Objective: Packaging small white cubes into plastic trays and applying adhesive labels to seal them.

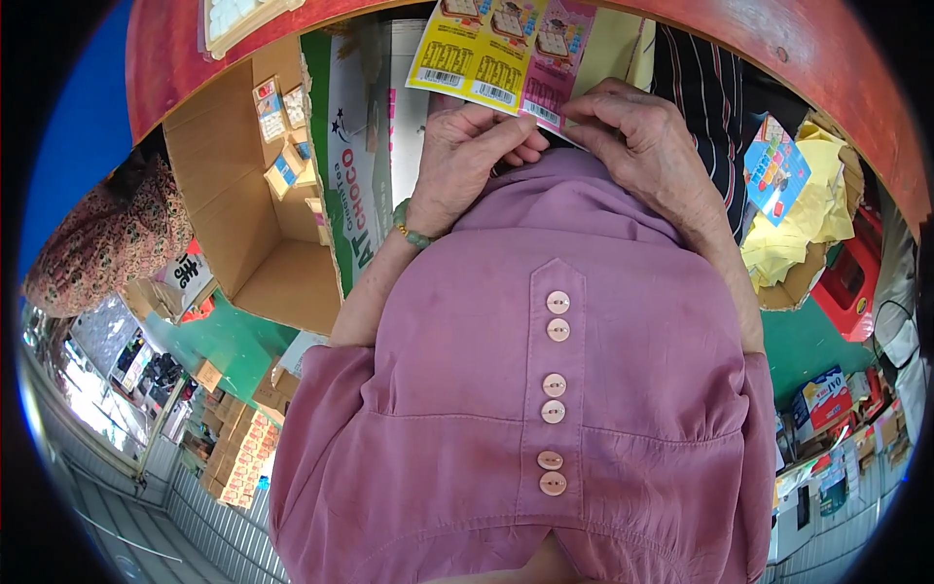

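A printed sheet (501, 54) with two yellow panels and one pink panel lies in front of me, its far end cut off by the picture's edge. My left hand (469, 161), with a beaded bracelet at the wrist, pinches the sheet's near edge between thumb and curled fingers. At the near right corner, on the pink panel, my right hand (637, 125) grips the paper with thumb and fingertips. Both hands are just above my lap, close against my purple shirt (467, 321). The undersides of the fingers are partly hidden.
On my left stands an open cardboard box (219, 185) with several small packs (284, 173) in it. A red table edge (778, 49) curves across the front, bearing a tray of white pieces (233, 21). At right, a carton holds yellow paper (812, 195) and a blue card (776, 167).
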{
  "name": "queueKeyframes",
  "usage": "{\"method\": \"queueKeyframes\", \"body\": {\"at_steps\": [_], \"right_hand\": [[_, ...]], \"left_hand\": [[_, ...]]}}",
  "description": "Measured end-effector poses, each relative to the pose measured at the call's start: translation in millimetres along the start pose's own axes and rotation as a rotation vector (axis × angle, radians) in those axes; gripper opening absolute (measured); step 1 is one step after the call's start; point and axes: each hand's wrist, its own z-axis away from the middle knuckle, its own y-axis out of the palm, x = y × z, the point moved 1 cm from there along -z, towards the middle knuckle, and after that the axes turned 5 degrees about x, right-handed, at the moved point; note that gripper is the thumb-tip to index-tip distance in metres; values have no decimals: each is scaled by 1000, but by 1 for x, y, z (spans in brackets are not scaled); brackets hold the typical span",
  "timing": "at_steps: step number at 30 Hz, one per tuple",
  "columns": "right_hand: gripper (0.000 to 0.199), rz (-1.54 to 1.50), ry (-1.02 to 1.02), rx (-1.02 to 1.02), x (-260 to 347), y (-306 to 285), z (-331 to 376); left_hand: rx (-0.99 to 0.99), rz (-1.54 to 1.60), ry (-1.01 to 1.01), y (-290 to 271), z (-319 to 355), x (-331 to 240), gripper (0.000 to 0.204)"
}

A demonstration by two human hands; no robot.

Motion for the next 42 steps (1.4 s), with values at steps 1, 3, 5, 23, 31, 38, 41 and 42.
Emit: {"method": "queueKeyframes", "body": {"at_steps": [1, 3, 5, 23, 31, 38, 41, 42], "right_hand": [[19, 13, 7, 17, 2, 0, 1], [19, 14, 0, 17, 8, -3, 1], [20, 9, -2, 18, 12, -4, -2], [15, -250, 8, -64, -4, 13, -29], [14, -532, 189, 51, -12, 10, -31], [16, -502, 25, 95, -14, 5, -30], [17, -448, -84, 80, -14, 5, -30], [18, -417, -106, 75, -15, 6, -29]], "left_hand": [[-3, -1, 4, 0, 1, -1, 15], [1, -65, 40, 1, 1, -3, 15], [-11, -90, 55, 1, 1, -5, 14], [8, 37, 38, -3, -13, 2, 18], [72, 69, 20, -6, -14, 0, 22], [95, -31, 85, -4, -8, -10, 19], [82, -79, 92, -3, -7, -12, 17], [78, -137, 133, -3, -7, -11, 17]]}}
